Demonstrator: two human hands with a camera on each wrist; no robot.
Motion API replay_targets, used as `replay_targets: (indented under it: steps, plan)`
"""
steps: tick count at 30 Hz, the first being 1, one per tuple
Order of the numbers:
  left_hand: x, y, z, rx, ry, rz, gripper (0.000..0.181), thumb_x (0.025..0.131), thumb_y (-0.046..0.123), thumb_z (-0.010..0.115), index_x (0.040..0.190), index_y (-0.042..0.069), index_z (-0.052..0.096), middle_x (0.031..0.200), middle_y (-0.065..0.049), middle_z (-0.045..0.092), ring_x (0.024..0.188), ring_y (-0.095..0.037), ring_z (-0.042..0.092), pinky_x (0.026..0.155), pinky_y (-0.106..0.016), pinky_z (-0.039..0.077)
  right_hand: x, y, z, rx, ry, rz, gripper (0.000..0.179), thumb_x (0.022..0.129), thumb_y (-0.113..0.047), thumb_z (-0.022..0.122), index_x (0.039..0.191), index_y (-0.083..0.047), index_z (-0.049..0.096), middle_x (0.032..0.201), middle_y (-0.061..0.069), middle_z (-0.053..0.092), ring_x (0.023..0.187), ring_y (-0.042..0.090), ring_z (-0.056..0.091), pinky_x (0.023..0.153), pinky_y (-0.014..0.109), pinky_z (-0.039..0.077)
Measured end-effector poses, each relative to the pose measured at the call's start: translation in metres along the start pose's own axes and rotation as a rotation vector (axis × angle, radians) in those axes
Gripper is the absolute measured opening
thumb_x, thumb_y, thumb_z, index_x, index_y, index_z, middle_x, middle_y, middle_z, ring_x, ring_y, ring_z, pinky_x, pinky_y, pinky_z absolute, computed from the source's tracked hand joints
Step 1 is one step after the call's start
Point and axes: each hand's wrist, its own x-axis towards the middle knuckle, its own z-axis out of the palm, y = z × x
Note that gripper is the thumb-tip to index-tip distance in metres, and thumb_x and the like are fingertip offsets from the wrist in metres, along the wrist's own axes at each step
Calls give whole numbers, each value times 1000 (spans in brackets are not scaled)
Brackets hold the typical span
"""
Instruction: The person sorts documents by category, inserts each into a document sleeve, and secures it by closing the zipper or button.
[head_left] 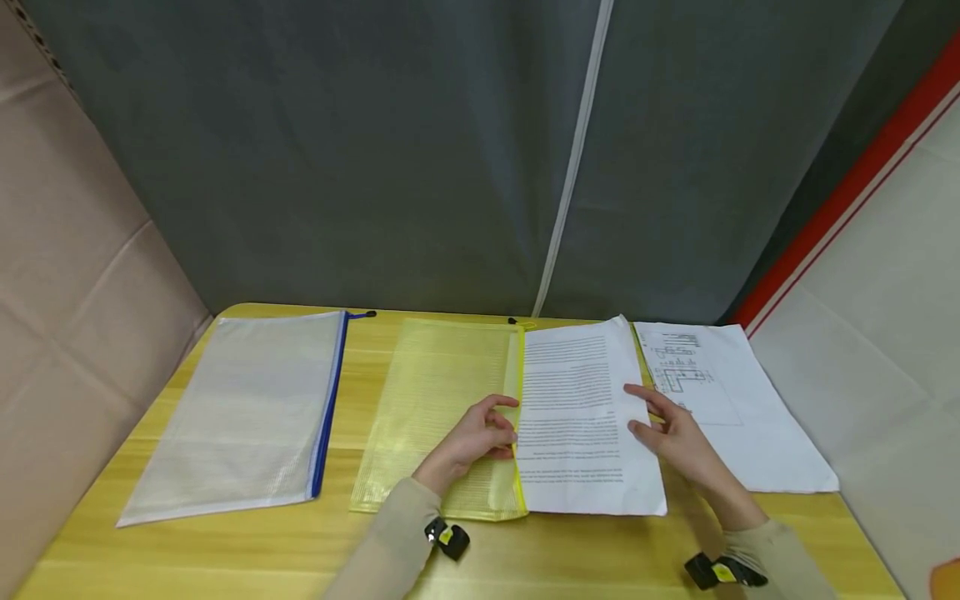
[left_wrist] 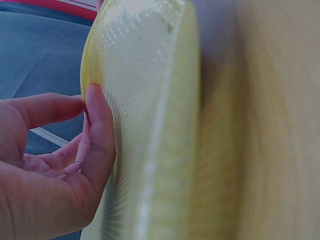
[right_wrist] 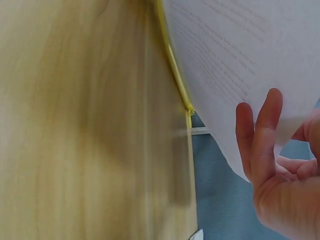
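A yellow zip document pouch (head_left: 435,375) lies in the middle of the table, its zip edge facing right. My left hand (head_left: 472,435) pinches that edge between thumb and finger, and the left wrist view shows the pouch wall (left_wrist: 135,70) lifted and bowed. A printed sheet of paper (head_left: 573,408) extends rightward from the pouch opening. Its left edge meets the yellow zip; how far it reaches inside is hard to tell. At the sheet's right side, my right hand (head_left: 678,442) holds it between thumb and fingers, with the sheet (right_wrist: 235,60) raised off the table in the right wrist view.
A clear pouch with a blue zip (head_left: 240,417) lies at the left of the wooden table (head_left: 247,558). More paper (head_left: 750,417), printed with a diagram, lies at the right. A grey curtain (head_left: 337,167) hangs behind; pale panels stand at both sides.
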Motion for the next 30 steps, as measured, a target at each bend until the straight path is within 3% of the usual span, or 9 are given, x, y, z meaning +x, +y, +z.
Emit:
replay_targets:
  steps: [7, 16, 19, 23, 26, 30]
  plan:
    - [-1, 3, 4, -4, -22, 11, 54, 84, -14, 60, 135, -3, 45, 89, -10, 51, 68, -17, 57, 61, -30, 55, 4, 8, 5, 3, -22, -62, 55, 93, 3, 57, 143, 6, 36, 125, 32, 53, 83, 17, 66, 64, 29, 55]
    - [1, 1, 5, -19, -30, 12, 54, 83, -14, 60, 134, -4, 45, 87, -9, 51, 67, -17, 56, 60, -29, 55, 11, 14, 18, 34, -32, -52, 55, 93, 4, 57, 144, 4, 36, 125, 30, 53, 83, 17, 66, 63, 29, 54]
    - [2, -2, 4, -39, -36, 11, 54, 83, -14, 59, 134, -4, 44, 87, -9, 51, 67, -16, 56, 60, -28, 55, 14, 16, 21, 52, -38, -41, 56, 93, 4, 57, 145, 3, 34, 126, 30, 53, 77, 16, 65, 57, 26, 51]
    - [3, -4, 3, -69, -45, 7, 54, 84, -14, 58, 135, -4, 44, 86, -7, 51, 68, -15, 56, 60, -26, 54, 16, 16, 21, 54, -21, 22, 63, 95, -2, 56, 150, 0, 24, 129, 31, 50, 79, 18, 65, 57, 26, 50]
    - [3, -6, 3, -79, -45, 9, 54, 84, -13, 58, 135, -3, 44, 85, -6, 52, 68, -15, 57, 60, -26, 54, 14, 14, 17, 45, 25, 89, 68, 97, -7, 56, 152, -1, 17, 130, 33, 48, 86, 19, 64, 64, 32, 54]
    - [3, -7, 1, -80, -36, 9, 55, 84, -13, 58, 135, -2, 44, 84, -6, 53, 68, -15, 58, 61, -27, 54, 10, 16, 14, 31, 76, 146, 63, 96, -4, 54, 149, 5, 21, 121, 32, 51, 79, 17, 62, 64, 33, 55]
